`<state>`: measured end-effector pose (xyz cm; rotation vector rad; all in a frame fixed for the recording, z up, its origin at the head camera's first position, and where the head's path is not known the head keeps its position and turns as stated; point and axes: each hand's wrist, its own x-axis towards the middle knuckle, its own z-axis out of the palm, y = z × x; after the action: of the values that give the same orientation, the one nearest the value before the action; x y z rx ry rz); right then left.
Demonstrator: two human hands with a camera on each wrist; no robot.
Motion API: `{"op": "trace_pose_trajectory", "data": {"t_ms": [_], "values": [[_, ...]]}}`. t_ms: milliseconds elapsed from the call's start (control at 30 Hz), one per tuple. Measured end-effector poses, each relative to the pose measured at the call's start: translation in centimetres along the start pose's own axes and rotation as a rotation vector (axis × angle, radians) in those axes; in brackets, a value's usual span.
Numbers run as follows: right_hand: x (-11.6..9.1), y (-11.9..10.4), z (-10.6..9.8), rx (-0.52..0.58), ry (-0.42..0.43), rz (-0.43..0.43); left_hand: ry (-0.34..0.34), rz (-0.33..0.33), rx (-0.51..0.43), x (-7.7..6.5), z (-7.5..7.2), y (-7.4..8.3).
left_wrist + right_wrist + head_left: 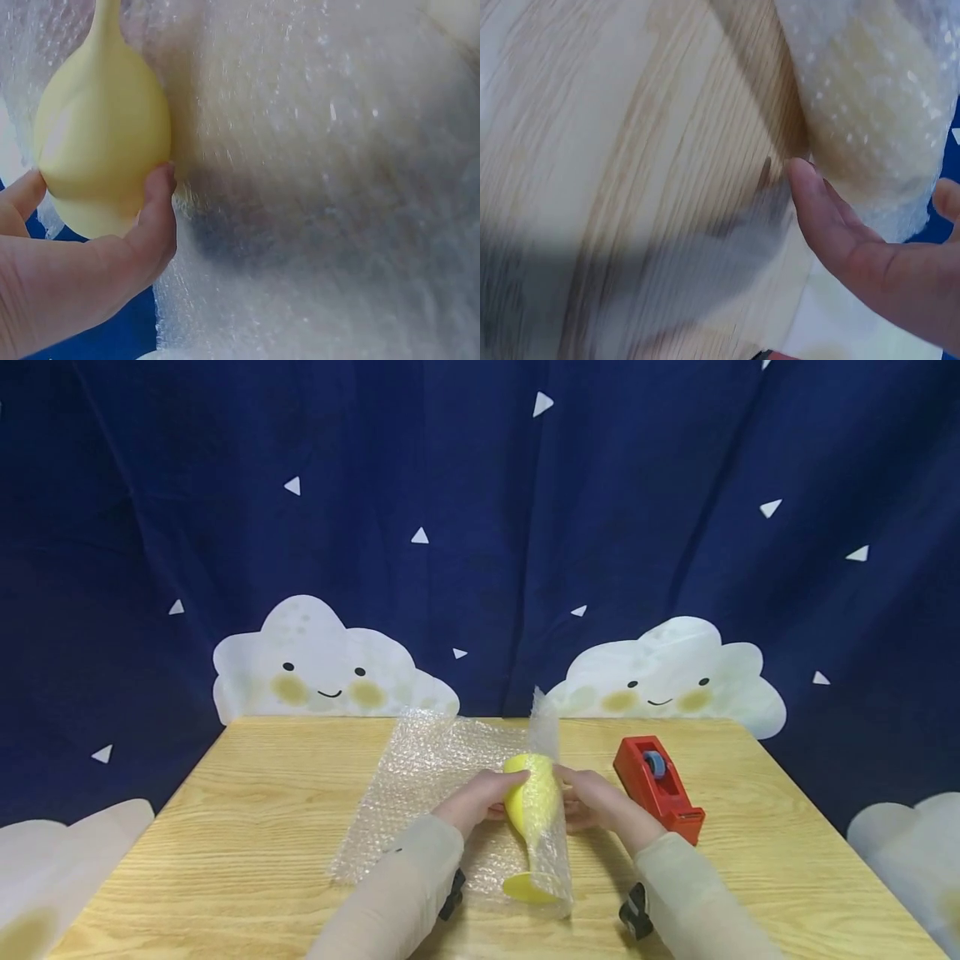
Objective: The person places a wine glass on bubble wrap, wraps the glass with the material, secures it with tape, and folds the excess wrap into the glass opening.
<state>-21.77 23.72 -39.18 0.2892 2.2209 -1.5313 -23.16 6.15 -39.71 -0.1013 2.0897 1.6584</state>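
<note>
A yellow goblet [516, 806] lies on a sheet of bubble wrap [435, 768], its round foot towards me. One edge of the wrap is folded up over the goblet's right side. My left hand [480, 797] grips the bowl, thumb and fingers on opposite sides, as the left wrist view shows on the bare yellow bowl [105, 127]. At the right, my right hand [600, 806] holds the folded wrap against the bowl. In the right wrist view the wrapped side [877, 97] shows yellow through the bubbles, with the right hand [885, 277] around it.
A red tape dispenser [682, 818] with a blue-cored roll stands on the wooden table [247, 827], just beyond my right forearm. Behind the table's far edge hangs a dark blue curtain [480, 485] with clouds and white triangles.
</note>
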Motion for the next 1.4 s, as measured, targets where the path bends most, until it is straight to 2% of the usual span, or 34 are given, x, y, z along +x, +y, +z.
{"op": "trace_pose_trajectory", "data": {"t_ms": [100, 300, 433, 633, 1100, 1267, 1400], "values": [[-0.1, 0.2, -0.5, -0.018, 0.0, 0.027, -0.009, -0.02, -0.037, 0.2, -0.2, -0.2], [-0.5, 0.2, -0.3, -0.059, 0.009, 0.023, -0.041, -0.054, -0.108, 0.4, -0.1, -0.5], [-0.7, 0.1, 0.0, -0.058, -0.005, 0.013, -0.067, -0.053, -0.151, 0.3, 0.1, -0.6], [-0.6, -0.1, 0.5, -0.113, -0.003, -0.006, -0.124, -0.046, -0.197, 0.3, 0.0, -0.7], [-0.6, -0.8, 0.7, -0.168, 0.03, 0.0, -0.129, -0.096, -0.163, 0.7, -0.6, -1.1], [-0.3, -0.9, 1.5, -0.209, 0.066, -0.011, -0.136, -0.099, -0.127, 0.2, -1.1, -0.9], [-0.1, -1.1, 2.0, -0.249, 0.103, -0.014, -0.11, -0.088, -0.089, -0.2, -1.6, -0.4]]}}
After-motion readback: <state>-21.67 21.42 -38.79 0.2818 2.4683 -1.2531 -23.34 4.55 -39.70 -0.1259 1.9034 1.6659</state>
